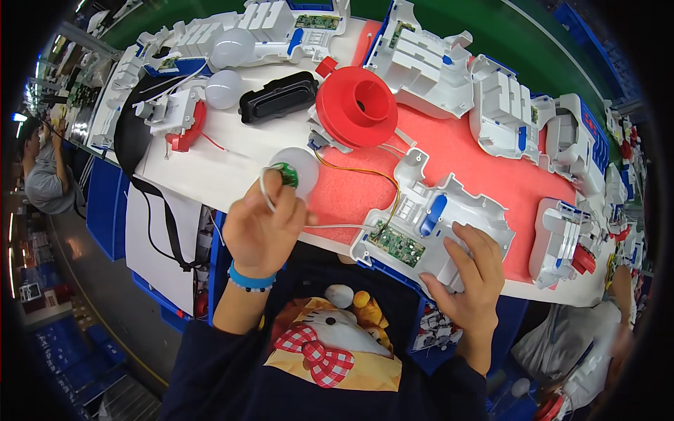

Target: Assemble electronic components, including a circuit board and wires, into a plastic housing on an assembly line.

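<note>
Pinched in the fingers of my left hand is a small round green circuit board with a white wire. Just behind it lies a frosted white dome; whether they touch I cannot tell. My right hand has its fingers spread at the near right side of an open white plastic housing. Inside that housing are a blue oval part and a green circuit board. A yellow and dark cable runs from there toward a round red plastic part.
Further white housings line the back and right of the table. A black tray-like part, frosted domes and a white-and-red assembly lie at left. Pink foam covers part of the table. Other people work at both sides.
</note>
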The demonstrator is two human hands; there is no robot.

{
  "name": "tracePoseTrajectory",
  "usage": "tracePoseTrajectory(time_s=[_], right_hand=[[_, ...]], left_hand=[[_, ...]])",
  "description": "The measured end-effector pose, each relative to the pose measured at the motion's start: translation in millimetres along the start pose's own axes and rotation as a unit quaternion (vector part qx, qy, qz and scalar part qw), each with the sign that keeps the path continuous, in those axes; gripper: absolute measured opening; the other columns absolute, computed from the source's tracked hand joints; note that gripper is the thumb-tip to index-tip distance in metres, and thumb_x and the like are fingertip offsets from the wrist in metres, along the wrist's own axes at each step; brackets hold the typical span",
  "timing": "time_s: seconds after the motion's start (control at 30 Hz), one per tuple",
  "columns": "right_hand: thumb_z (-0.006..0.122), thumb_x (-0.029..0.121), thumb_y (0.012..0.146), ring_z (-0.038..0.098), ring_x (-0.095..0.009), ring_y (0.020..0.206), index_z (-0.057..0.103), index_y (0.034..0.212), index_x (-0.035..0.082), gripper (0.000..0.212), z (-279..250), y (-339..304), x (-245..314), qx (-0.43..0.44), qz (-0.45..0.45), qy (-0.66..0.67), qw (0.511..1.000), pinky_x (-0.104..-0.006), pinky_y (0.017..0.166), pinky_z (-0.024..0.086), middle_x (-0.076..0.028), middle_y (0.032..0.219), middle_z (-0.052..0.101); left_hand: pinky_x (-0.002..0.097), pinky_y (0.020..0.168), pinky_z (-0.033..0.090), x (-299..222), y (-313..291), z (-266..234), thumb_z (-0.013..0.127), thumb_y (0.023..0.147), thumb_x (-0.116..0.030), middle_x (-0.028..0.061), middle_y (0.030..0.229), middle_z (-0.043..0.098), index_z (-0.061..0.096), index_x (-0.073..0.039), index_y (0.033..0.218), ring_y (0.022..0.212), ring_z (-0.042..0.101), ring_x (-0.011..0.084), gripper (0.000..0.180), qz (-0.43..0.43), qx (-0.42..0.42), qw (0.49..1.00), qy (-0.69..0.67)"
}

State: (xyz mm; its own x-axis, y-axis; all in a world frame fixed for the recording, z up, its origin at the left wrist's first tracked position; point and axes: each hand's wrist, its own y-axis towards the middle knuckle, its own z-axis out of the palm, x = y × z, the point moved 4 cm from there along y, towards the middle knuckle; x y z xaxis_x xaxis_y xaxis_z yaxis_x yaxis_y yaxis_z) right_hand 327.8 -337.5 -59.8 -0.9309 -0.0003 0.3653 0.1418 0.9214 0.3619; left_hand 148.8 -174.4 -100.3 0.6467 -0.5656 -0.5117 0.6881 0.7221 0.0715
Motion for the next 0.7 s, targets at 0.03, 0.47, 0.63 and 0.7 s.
tracePoseTrajectory(time_s=[0.03, 0.47, 0.63, 0.7], right_hand=[[0.072, 0.018, 0.051, 0.05, -0.032, 0.09, 0.055, 0.091, 0.001, 0.047, 1, -1, -2, -0.001, 0.002, 0.001, 1.0, -0.0371, 0.073, 0.042, -0.015, 0.101, 0.053], [0.072, 0.02, 0.053, 0.051, -0.032, 0.09, 0.055, 0.089, 0.002, 0.044, 7, -6, -5, -0.021, -0.019, -0.01, 1.0, -0.0368, 0.073, 0.042, -0.014, 0.101, 0.054], [0.072, 0.02, 0.053, 0.051, -0.032, 0.09, 0.055, 0.088, 0.003, 0.043, 7, -11, -5, -0.025, -0.039, -0.007, 0.999, -0.037, 0.073, 0.043, -0.013, 0.099, 0.054], [0.073, 0.021, 0.053, 0.051, -0.032, 0.091, 0.056, 0.086, 0.004, 0.041, -5, -15, 4, -0.033, -0.03, 0.011, 0.999, -0.0374, 0.075, 0.042, -0.012, 0.097, 0.055]], left_hand=[[0.0336, 0.071, 0.043, 2, -2, -1, 0.035, 0.082, -0.023, 0.0058, 0.061, 0.046, 0.041, -0.006, 0.085, 0.06, 0.047, 0.016, 0.018, -0.007, 0.007, 0.992, -0.129], [0.0354, 0.07, 0.049, -2, -27, -7, 0.027, 0.09, -0.019, 0.0242, 0.097, 0.052, 0.042, -0.001, 0.091, 0.093, 0.053, 0.0325, 0.023, 0.339, -0.093, 0.829, 0.435], [0.0345, 0.076, 0.047, -7, -12, -10, 0.028, 0.089, -0.014, 0.021, 0.11, 0.047, 0.046, -0.001, 0.091, 0.105, 0.046, 0.0291, 0.022, 0.322, -0.122, 0.81, 0.474], [0.0368, 0.081, 0.043, -9, -8, -8, 0.03, 0.09, -0.018, 0.0184, 0.112, 0.047, 0.048, -0.003, 0.093, 0.104, 0.047, 0.0281, 0.024, 0.259, -0.142, 0.8, 0.523]])
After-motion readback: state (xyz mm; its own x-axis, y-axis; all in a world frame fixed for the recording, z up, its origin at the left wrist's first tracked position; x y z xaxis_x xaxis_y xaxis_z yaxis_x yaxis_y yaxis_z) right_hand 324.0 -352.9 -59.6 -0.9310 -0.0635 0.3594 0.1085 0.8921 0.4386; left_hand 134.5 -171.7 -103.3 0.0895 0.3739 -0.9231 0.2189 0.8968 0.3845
